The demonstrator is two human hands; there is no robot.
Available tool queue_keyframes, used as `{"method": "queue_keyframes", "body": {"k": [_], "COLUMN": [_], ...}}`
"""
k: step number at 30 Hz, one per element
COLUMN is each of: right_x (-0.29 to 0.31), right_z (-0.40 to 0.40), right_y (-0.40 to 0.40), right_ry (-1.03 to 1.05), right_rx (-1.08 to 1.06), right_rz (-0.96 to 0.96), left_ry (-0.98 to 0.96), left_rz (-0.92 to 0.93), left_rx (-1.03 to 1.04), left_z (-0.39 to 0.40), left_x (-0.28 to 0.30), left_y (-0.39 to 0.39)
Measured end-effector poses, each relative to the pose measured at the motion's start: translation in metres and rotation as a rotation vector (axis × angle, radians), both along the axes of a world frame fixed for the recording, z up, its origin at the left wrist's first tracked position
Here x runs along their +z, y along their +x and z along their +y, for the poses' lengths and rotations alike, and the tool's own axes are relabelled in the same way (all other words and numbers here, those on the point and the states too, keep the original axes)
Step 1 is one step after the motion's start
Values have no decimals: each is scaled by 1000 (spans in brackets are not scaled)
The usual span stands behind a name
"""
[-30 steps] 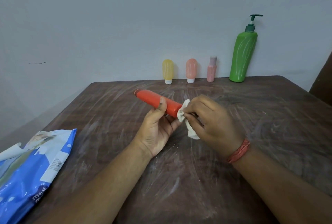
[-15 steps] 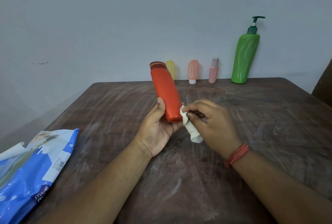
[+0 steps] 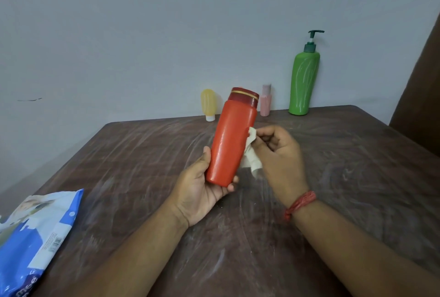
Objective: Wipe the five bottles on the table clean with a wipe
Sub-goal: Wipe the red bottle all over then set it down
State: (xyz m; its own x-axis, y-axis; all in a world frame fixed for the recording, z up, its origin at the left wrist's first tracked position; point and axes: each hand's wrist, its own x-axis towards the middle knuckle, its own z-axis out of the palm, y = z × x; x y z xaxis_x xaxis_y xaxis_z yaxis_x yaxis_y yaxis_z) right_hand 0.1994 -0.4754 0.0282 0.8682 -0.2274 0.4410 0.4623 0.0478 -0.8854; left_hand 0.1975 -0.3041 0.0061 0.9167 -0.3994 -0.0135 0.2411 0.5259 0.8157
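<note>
Grey wall behind, a dark smeared table [image 3: 123, 158] filling the lower frame. At centre I'm holding the red bottle [image 3: 232, 139] nearly upright, clear of the tabletop; my left hand [image 3: 202, 192] is curling round its base, thumb along the left side. My right hand [image 3: 278, 156] is pinching a crumpled wipe [image 3: 251, 154] against the bottle's right flank. I'm judging this bottle as mid-wipe, not finished. Along the far edge are standing a yellow bottle [image 3: 207, 104], a pink bottle [image 3: 265, 102] and a green pump bottle [image 3: 303, 80], none being handled. Counting four bottles showing; a fifth may be hiding behind the red one. One wipe, one blue wipe packet [image 3: 35, 237] at lower left.
</note>
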Motion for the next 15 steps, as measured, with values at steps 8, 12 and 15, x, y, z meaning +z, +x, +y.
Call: {"method": "queue_keyframes", "body": {"k": [8,12,15], "right_x": [15,15,21], "right_z": [-21,-33,-37], "right_y": [15,18,18], "right_ry": [114,150,159], "right_rx": [-192,-261,-222], "right_rz": [-80,-101,-116], "left_ry": [231,308,353], "left_rz": [-75,-111,-173], "left_rx": [21,19,6], "left_z": [-4,-7,-7], "left_x": [1,-1,-3], "left_y": [-4,-4,-5]}}
